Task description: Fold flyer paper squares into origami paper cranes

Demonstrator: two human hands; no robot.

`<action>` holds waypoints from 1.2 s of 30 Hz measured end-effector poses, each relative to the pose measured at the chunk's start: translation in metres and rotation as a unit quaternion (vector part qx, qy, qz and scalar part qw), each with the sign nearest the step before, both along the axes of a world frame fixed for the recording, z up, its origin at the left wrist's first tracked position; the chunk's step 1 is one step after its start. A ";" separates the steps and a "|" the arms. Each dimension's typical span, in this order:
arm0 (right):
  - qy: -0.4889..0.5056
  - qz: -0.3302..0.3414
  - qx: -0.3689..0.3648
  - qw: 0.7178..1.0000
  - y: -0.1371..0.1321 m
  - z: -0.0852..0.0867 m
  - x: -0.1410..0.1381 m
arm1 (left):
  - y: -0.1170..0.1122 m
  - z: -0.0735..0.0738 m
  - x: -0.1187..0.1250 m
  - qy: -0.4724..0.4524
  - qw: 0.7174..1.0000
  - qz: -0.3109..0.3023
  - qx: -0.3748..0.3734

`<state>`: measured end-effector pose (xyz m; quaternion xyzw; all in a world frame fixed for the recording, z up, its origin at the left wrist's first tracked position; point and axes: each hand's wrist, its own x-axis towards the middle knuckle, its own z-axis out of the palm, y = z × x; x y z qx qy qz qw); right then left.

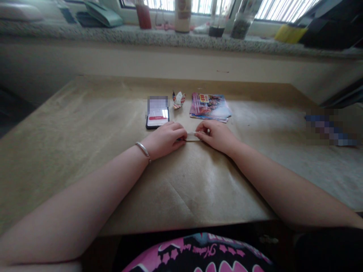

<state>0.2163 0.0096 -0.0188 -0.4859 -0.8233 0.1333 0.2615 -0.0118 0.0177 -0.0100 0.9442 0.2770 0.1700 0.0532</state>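
A narrow folded strip of white paper [192,136] lies flat on the table between my two hands. My left hand [170,136] grips its left end, with the fingers curled over it and a silver bangle at the wrist. At the other end, my right hand [214,135] pinches the strip between thumb and fingers. Just beyond my left hand is a phone [157,120] with a lit screen. A folded paper piece [179,99], white with coloured points, stands behind the strip. Beyond my right hand sits a stack of printed colour flyers [210,105].
The table [181,189] has a tan cover. At the right lies a blue printed item [330,130], partly blurred out. Bottles and jars, among them a red one [143,16], line the stone windowsill [159,39] behind the table.
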 end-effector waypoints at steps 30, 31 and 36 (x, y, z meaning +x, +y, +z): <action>0.027 0.046 0.048 0.997 0.008 -0.007 -0.003 | 0.006 -0.010 -0.001 -0.062 0.993 0.095 0.016; 0.015 0.047 0.057 0.997 0.008 -0.006 -0.003 | 0.006 -0.010 -0.001 -0.051 0.994 0.088 0.029; -0.057 0.046 0.103 0.992 0.002 0.000 -0.006 | 0.007 -0.009 0.000 -0.026 0.996 0.071 0.053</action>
